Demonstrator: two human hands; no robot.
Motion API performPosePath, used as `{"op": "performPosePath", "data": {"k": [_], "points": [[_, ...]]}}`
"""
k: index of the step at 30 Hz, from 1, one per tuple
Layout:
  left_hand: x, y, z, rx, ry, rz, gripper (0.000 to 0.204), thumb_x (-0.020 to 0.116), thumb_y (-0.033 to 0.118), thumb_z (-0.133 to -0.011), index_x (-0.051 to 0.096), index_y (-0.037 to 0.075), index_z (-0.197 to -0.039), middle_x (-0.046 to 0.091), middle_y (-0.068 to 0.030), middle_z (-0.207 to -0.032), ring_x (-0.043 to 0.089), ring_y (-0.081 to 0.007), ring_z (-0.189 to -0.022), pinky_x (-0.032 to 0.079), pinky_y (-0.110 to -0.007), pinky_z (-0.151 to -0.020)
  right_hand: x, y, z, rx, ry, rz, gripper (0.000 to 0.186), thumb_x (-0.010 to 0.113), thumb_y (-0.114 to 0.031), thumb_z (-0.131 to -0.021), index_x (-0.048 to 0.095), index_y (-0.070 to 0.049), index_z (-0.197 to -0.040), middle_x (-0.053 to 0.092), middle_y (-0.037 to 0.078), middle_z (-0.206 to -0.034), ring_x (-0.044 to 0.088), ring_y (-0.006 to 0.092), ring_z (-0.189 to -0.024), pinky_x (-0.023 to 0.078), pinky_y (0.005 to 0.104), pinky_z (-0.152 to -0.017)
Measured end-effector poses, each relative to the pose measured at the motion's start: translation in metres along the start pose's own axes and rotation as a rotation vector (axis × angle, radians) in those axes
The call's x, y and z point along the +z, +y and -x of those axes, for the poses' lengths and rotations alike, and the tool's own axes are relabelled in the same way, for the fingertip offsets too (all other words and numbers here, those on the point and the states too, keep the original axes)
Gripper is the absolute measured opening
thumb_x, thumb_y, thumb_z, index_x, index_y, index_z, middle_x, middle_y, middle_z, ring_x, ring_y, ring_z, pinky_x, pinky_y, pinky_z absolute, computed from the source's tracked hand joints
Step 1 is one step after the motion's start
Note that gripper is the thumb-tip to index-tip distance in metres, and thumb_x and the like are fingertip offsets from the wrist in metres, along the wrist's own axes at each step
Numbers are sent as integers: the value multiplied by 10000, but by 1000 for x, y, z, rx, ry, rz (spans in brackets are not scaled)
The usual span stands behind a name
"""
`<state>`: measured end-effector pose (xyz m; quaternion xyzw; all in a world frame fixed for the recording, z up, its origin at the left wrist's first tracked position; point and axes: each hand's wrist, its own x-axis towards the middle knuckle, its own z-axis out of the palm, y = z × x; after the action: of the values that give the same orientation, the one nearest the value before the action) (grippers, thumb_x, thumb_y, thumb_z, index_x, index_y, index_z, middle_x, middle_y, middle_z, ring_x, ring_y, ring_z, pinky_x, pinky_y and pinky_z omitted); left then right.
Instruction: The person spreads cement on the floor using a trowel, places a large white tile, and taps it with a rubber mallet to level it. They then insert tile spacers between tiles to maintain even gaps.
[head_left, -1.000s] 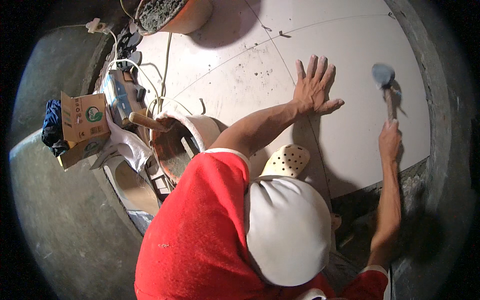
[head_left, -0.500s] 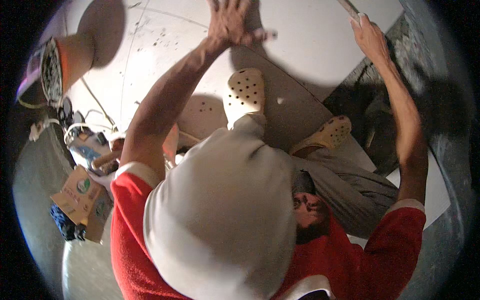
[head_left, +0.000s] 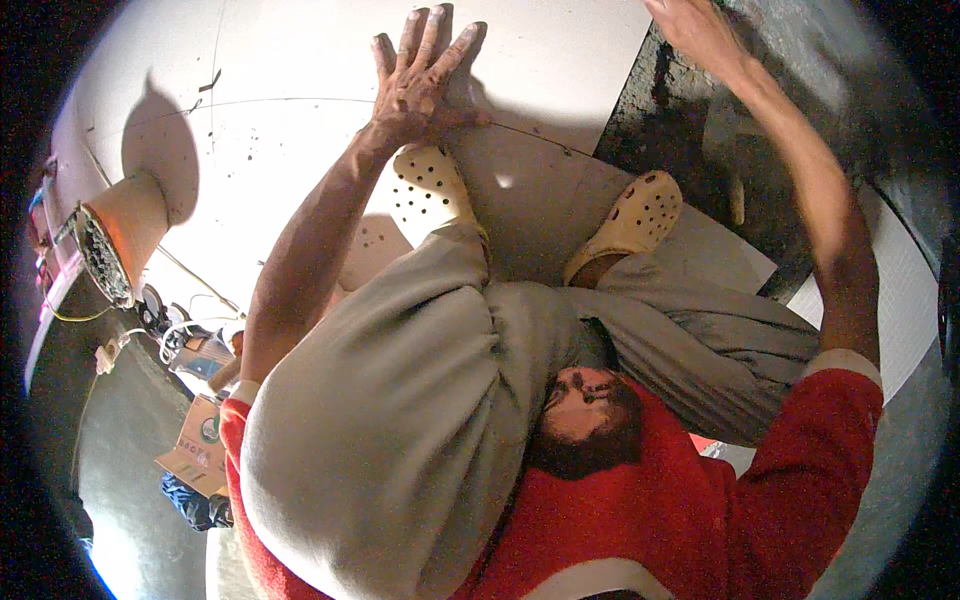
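My left hand (head_left: 415,95) lies flat with its fingers spread on a large pale floor tile (head_left: 310,60), just beyond the cream clog (head_left: 425,190) on my left foot. It holds nothing. Thin seams run between the tiles. At the upper edge of the picture, past the tile's right border, my right hand (head_left: 695,30) is closed, with its fingertips partly cut off. The stick-like handle it gripped half a second ago lies outside the picture now. Beneath my right arm is rough dark ground (head_left: 690,110) with grey patches.
An orange bucket (head_left: 145,225) with grey, crusted contents stands at the left. Near it lie a white cord (head_left: 175,335), an open cardboard box (head_left: 200,450) and dark blue cloth (head_left: 185,500). My other clog (head_left: 640,215) rests by the tile's edge. Another white tile (head_left: 890,290) lies at the right.
My left hand shows lower and further left in the picture, its fingers spread on the tile. My right hand has shifted up and left, taking the handle out of view. The whole view has shifted.
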<state>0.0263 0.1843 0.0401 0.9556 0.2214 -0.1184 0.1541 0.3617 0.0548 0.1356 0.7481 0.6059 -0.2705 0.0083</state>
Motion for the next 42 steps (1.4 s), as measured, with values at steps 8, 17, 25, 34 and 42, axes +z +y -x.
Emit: {"op": "performPosePath", "data": {"k": [8,17,25,34,42], "points": [[8,-13,1,68,163,-30,1064,696,716,-758,267,300,-1639,142,-171,-1718,89,-440,-1578,59,-774,-1184,45,14,-15,-28,-2,373,586,483,-108,-1048,321,-78,-1610,698,145,-808,418,95,-424,400,212,-335],[-1,-32,-17,75,256,-21,1359,771,905,-480,307,336,-1624,179,-144,-1712,96,-418,-1580,59,-738,-1218,60,2,-26,148,406,-257,486,506,-415,-1068,574,47,-1201,662,313,-978,651,507,-900,492,559,-796],[-19,-59,-59,-91,248,-44,1435,772,929,-450,275,291,-1636,157,-190,-1706,80,-469,-1567,74,-791,-1183,98,-21,-50,247,560,-466,433,490,-334,-1069,603,83,-1110,655,328,-940,648,511,-892,501,551,-768],[-61,-70,-80,-232,193,38,1340,792,836,-585,279,155,-1618,177,-215,-1686,124,-495,-1549,154,-782,-1170,30,-28,-95,272,545,-501,510,475,-406,-1081,601,88,-1106,667,302,-959,639,478,-856,491,534,-750],[-56,-82,-92,-213,396,-24,1371,586,1017,-529,373,139,-1560,273,-225,-1639,224,-507,-1506,214,-832,-1079,48,-28,-174,186,649,-428,486,478,-385,-1070,597,87,-1064,655,335,-982,627,529,-942,494,556,-813]]}}
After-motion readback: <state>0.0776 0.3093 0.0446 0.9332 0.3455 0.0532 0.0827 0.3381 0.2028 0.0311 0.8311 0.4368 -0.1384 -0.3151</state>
